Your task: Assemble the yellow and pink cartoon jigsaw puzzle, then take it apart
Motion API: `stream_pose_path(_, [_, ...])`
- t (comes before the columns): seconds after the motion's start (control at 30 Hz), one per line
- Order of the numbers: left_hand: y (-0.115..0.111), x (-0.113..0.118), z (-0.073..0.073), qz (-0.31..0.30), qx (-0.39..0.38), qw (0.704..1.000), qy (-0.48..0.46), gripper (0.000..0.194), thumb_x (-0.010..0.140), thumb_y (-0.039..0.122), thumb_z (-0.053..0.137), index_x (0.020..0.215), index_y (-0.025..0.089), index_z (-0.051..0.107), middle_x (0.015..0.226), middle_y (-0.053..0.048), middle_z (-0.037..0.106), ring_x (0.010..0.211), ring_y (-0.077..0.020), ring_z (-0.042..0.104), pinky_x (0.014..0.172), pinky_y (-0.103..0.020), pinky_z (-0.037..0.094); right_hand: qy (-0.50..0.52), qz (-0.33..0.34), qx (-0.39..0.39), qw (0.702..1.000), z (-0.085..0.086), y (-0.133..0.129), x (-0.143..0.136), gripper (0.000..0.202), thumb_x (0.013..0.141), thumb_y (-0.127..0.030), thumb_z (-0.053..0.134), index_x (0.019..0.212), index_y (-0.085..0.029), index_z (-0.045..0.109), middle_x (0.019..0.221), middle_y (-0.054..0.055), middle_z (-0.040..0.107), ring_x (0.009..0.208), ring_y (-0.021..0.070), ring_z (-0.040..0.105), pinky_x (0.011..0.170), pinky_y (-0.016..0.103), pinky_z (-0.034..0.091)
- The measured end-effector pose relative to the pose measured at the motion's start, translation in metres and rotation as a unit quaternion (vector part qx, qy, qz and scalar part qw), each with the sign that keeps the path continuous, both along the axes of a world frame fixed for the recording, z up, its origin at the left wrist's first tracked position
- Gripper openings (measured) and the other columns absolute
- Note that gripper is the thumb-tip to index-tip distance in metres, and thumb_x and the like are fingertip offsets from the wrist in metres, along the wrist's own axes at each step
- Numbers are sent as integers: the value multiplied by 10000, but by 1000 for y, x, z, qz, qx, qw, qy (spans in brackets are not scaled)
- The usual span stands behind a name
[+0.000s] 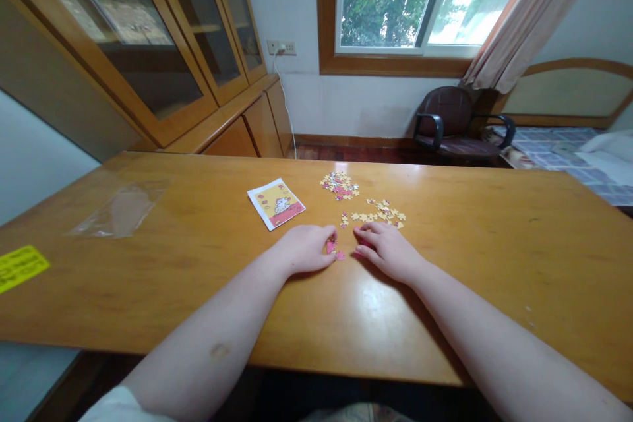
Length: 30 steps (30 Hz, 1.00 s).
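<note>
On the table, my left hand (307, 248) curls its thumb and fingers around a few joined pink puzzle pieces (331, 248). One pink piece (341, 255) sticks out beside the thumb tip. Opposite, my right hand (388, 250) has its fingers bent over more pink puzzle pieces (364, 242), which its fingers partly cover. Just beyond the fingertips lie a small strip of puzzle pieces (344, 219) and a spread of yellow pieces (378, 214). Farther back is a heap of mixed pink, yellow and white pieces (339, 186).
A picture card (277, 203) with a white cartoon figure lies left of the pieces. Clear plastic bag (119, 210) and yellow label (22, 268) are on the table's left. Beyond the wooden table (475, 231) stand a glass-door cabinet (198, 33), an armchair (448, 122) and a bed (568, 158).
</note>
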<state>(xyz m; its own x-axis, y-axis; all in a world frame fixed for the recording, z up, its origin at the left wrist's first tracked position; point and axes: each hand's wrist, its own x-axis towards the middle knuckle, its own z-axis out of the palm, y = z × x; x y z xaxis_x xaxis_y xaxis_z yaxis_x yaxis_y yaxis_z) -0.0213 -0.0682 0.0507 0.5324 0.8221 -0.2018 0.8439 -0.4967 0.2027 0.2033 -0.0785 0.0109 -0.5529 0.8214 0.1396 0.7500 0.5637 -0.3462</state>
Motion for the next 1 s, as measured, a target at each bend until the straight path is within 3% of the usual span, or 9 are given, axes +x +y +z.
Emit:
stream_pose_path(0.2, [0,0,-6,-5,15,1000,-22,338,820,470,512,1071,250,567,911,-50,705,829,-258,658,688,-324,465,4,-12,16,1000,1,0,1,364,970,-340,373,1153,-177,642,1222,105,606,1050,229,526,922,395,375])
stream_pose_path(0.4, [0,1,-7,-11,13,1000,-13,315,829,482,490,1029,256,580,879,-50,701,788,-257,655,649,-325,457,-37,-1,8,999,2,-3,-2,383,956,-412,401,1210,-232,624,1173,86,628,980,237,498,881,415,357])
stream_pose_path(0.57, [-1,1,-3,0,10,1000,1,350,807,500,520,1044,249,579,922,-65,702,832,-268,658,673,-331,466,-25,-41,37,998,-2,-1,-3,365,971,-342,364,1200,-233,626,1194,89,612,1009,240,491,885,408,355])
stream_pose_path(1.0, [-1,0,2,14,-8,1000,26,432,769,485,563,1121,234,561,982,-98,700,893,-296,657,715,-357,484,15,-72,53,996,-16,7,-3,213,904,-333,549,1017,-261,715,1054,72,665,959,231,538,826,391,382])
